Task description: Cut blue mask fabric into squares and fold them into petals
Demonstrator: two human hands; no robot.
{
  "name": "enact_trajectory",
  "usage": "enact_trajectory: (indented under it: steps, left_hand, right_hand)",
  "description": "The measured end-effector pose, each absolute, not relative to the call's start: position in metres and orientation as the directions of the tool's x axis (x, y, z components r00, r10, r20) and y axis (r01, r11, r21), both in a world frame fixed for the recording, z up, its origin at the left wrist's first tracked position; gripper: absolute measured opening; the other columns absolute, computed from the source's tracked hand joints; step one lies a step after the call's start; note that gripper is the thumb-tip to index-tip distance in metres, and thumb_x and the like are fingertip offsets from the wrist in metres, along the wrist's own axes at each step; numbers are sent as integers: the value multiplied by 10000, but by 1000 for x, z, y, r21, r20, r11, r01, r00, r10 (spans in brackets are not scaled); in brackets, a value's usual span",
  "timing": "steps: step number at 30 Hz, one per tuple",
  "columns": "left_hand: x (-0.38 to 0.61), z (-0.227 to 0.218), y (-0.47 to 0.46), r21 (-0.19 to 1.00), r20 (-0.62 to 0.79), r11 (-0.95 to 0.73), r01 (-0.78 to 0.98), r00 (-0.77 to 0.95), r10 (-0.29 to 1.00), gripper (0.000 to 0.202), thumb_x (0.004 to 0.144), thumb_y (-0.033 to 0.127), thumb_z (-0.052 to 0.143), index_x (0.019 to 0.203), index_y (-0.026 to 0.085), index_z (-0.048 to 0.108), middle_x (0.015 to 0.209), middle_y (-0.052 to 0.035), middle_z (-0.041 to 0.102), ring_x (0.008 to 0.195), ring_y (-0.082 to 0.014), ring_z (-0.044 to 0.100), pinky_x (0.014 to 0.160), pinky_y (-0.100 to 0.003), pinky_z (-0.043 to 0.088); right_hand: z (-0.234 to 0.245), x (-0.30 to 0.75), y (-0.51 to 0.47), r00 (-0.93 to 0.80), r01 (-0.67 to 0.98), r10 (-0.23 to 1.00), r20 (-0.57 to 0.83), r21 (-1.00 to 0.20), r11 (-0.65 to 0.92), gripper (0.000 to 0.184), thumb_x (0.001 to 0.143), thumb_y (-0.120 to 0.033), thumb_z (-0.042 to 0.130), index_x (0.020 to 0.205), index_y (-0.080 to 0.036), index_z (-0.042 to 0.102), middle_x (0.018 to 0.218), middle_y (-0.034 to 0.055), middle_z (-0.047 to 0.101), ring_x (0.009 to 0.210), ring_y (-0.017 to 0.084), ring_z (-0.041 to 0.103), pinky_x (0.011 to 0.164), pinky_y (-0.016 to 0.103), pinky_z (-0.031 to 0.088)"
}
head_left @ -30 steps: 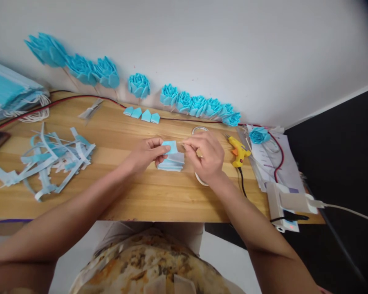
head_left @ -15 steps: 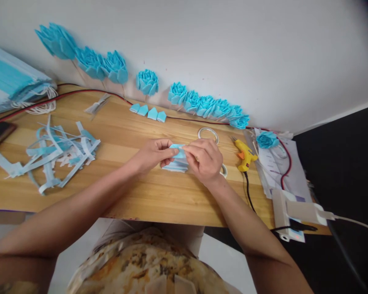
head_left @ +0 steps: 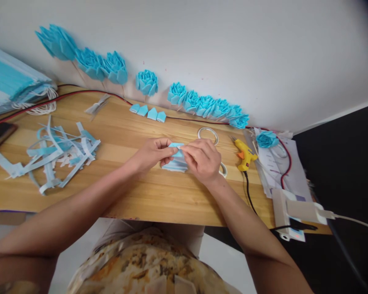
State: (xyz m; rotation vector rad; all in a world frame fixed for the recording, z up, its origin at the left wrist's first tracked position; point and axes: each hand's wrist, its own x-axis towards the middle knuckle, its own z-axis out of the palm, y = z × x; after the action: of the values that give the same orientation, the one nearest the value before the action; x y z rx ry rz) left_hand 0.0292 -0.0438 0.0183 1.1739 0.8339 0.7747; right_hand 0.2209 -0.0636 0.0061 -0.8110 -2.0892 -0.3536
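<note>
Both hands meet over the middle of the wooden table. My left hand pinches the left side of a small light-blue folded piece, thumb and fingers closed on it. My right hand pinches the same piece from the right, fingers curled over it. Under the piece lies a small stack of blue-and-white squares. A tape ring peeks out from behind my right hand.
Blue paper-like flowers line the wall. Four folded blue petals lie behind the hands. Cut strips pile at left, face masks far left. A tape ring, yellow glue gun and power adapter sit right.
The view shifted slightly. My right hand moved in over the blue piece and now covers more of it; both hands stay pinched on it.
</note>
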Motion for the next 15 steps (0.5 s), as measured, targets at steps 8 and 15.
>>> enact_trajectory:
  steps: [8,15]
  left_hand:
    - [29,15,-43,974,-132,202,-101,474,871,276,741,364,723,648,157,565,566,25,553,490,-68,485,476,-197,391]
    - [28,13,-43,975,-109,188,-117,486,867,267,769,361,717,675,155,575,583,26,568,504,-66,490,494,-195,400]
  right_hand:
    - [10,219,-64,-445,665,424,788,-26,746,177,907,-135,578,1037,-240,636,878,35,715,809,181,650,704,340,517]
    - [9,218,-64,-439,666,441,782,-47,745,171,893,-121,593,1023,-223,638,872,39,709,813,182,629,715,329,519]
